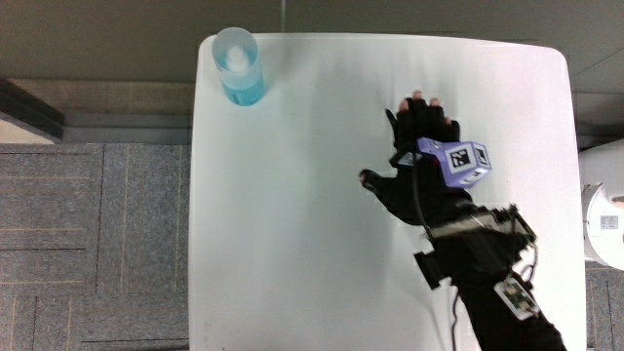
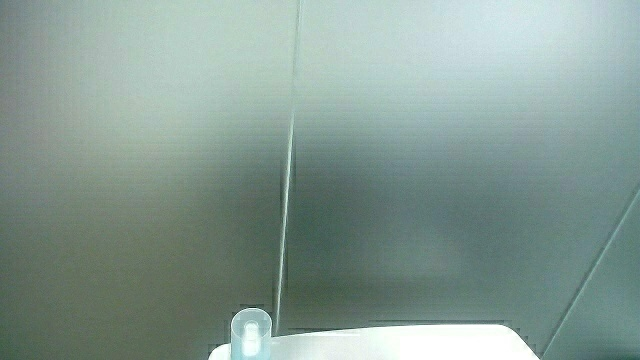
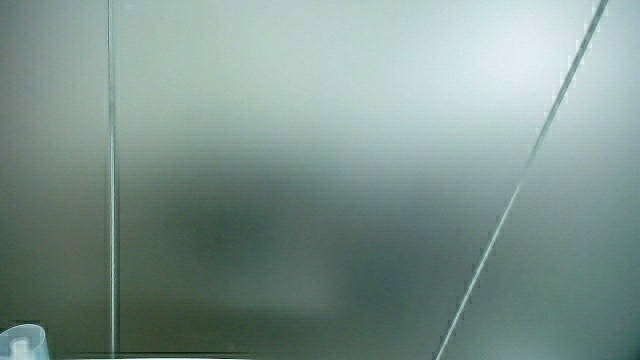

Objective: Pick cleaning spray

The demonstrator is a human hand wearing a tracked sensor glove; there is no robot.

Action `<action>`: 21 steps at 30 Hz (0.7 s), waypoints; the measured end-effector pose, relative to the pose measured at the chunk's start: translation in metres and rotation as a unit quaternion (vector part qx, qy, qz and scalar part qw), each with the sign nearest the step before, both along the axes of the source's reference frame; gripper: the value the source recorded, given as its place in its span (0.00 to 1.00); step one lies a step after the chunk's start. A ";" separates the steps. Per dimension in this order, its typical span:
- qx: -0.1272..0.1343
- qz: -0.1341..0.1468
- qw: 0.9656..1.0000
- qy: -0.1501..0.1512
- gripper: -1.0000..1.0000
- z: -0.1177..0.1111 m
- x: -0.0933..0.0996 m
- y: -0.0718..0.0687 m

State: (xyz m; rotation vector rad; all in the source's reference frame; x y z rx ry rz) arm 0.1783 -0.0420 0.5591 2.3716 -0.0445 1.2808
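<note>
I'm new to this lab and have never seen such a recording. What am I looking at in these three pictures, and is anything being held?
No robot here: a person's hand in a black glove, with a small patterned cube on its back. The main view looks down on a white table. The side views show mostly a pale wall, with just the table's edge and the bottle's top. A blue cleaning spray bottle stands at the table's corner, farther from the person than the hand. The hand rests over bare table, fingers relaxed, holding nothing.
</note>
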 end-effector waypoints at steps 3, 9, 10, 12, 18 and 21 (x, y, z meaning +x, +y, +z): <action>0.036 -0.013 0.999 -0.024 0.50 0.007 -0.010 -0.009; -0.011 0.002 0.999 -0.044 0.50 -0.014 -0.036 -0.019; -0.019 0.004 0.999 -0.047 0.50 -0.017 -0.041 -0.021; -0.035 0.009 0.998 -0.054 0.50 -0.024 -0.049 -0.024; 0.037 -0.028 0.999 -0.008 0.50 -0.023 -0.066 -0.036; 0.020 -0.015 1.000 0.002 0.50 -0.004 -0.062 -0.037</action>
